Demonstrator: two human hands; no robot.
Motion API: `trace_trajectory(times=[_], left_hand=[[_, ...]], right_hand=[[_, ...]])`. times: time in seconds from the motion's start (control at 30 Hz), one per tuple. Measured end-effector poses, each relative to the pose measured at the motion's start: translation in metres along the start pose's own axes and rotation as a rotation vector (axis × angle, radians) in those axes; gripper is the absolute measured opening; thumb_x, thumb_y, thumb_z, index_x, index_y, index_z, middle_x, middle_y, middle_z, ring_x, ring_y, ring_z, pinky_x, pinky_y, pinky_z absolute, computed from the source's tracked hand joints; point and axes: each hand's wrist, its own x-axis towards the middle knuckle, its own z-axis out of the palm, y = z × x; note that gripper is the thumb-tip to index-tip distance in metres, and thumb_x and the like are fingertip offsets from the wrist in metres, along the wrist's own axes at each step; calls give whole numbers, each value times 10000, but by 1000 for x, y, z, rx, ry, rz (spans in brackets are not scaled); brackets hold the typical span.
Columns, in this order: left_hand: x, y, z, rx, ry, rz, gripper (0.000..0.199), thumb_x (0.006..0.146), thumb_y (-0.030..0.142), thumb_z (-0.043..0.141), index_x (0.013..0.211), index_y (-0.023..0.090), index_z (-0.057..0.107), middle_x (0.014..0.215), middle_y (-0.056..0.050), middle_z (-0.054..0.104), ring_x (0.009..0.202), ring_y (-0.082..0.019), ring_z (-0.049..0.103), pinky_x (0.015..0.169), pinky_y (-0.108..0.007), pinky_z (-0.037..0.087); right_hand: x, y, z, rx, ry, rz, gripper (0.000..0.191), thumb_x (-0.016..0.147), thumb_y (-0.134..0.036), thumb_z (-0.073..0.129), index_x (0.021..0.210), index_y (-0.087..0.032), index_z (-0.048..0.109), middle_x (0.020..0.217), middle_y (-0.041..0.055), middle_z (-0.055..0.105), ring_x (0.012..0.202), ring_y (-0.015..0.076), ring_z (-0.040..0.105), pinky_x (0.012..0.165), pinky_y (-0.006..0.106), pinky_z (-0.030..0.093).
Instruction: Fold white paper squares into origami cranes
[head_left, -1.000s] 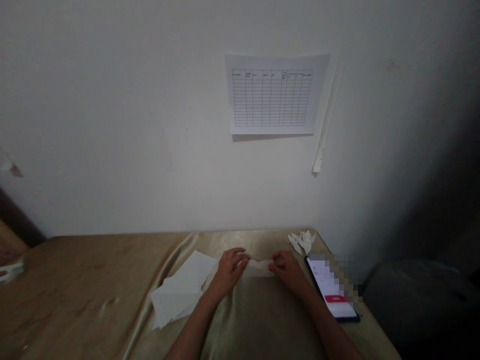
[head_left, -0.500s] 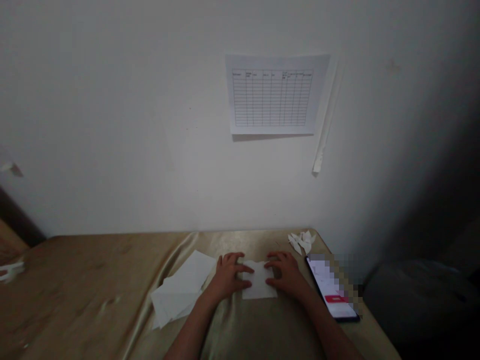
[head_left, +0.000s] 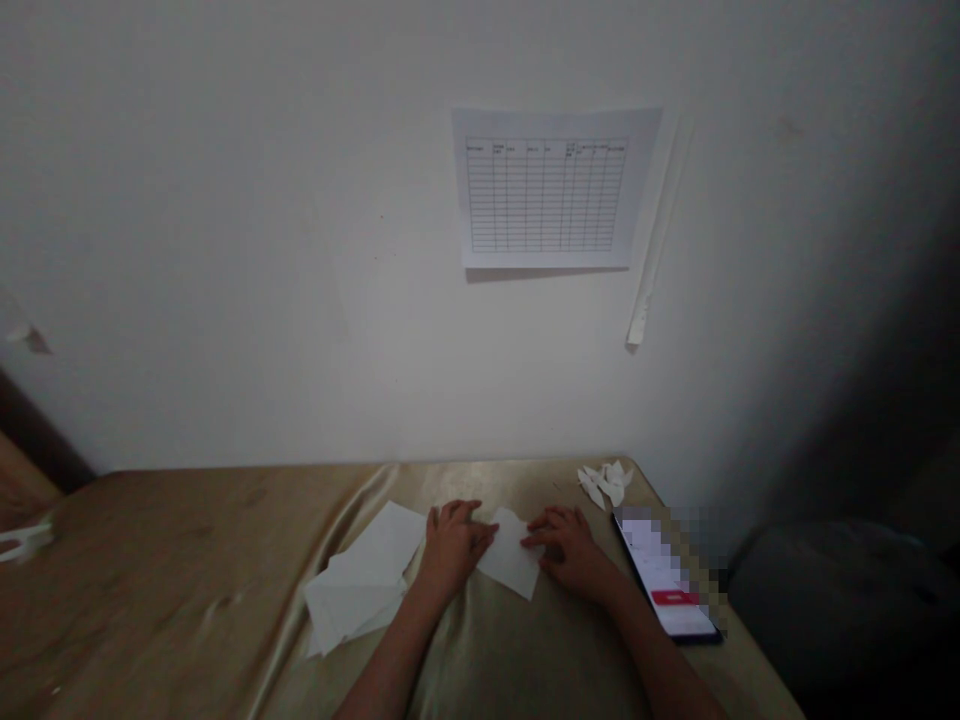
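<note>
A small white piece of paper [head_left: 510,562] lies at an angle on the cloth-covered table between my hands, a corner pointing towards me. My left hand [head_left: 454,545] has its thumb and index finger drawn together at the paper's left edge, while its other fingers stretch forward. On the opposite side, my right hand [head_left: 568,545] grips the paper's right edge with curved fingers, the index fingertip over its surface. The exact contact under the fingers is hidden. Beside my left forearm lie several overlapping white paper sheets [head_left: 364,575].
Torn paper scraps [head_left: 611,483] lie at the table's back right corner. A phone [head_left: 660,570] with a lit screen rests near the right edge. The wall [head_left: 262,250] rises behind the table [head_left: 187,570], with a printed table sheet [head_left: 551,195] stuck to it.
The small paper has turned from lying square to a slanted position. My left thumb and index finger have come closer together, and my right fingers have shifted slightly along the paper.
</note>
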Motion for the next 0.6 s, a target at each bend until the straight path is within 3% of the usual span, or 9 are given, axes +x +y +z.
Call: trace_trajectory(times=[0.17, 0.33, 0.6], left_hand=[[-4, 1, 7, 39, -61, -21, 495, 839, 524, 666, 1322, 515, 560, 1552, -34, 436, 1424, -384, 335, 1119, -725, 159], [-3, -2, 16, 57, -117, 37, 429, 929, 474, 553, 1338, 588, 491, 1602, 23, 354, 1458, -386, 279, 1094, -781, 98], [-2, 4, 13, 48, -54, 84, 393, 933, 404, 579, 1290, 569, 558, 1579, 32, 389, 1442, -375, 284, 1094, -790, 37]], right_hand=[[0, 1, -2, 9, -19, -22, 543, 689, -110, 577, 1146, -367, 717, 1282, 19, 633, 1334, 268, 418, 1191, 569, 90], [-1, 0, -4, 45, -20, -23, 577, 677, -94, 583, 1161, -383, 704, 1365, -15, 599, 1389, 266, 358, 1193, 580, 103], [-3, 6, -5, 144, 43, -101, 311, 821, -276, 655, 1122, -309, 724, 1299, 26, 655, 1369, 252, 405, 1168, 499, 275]])
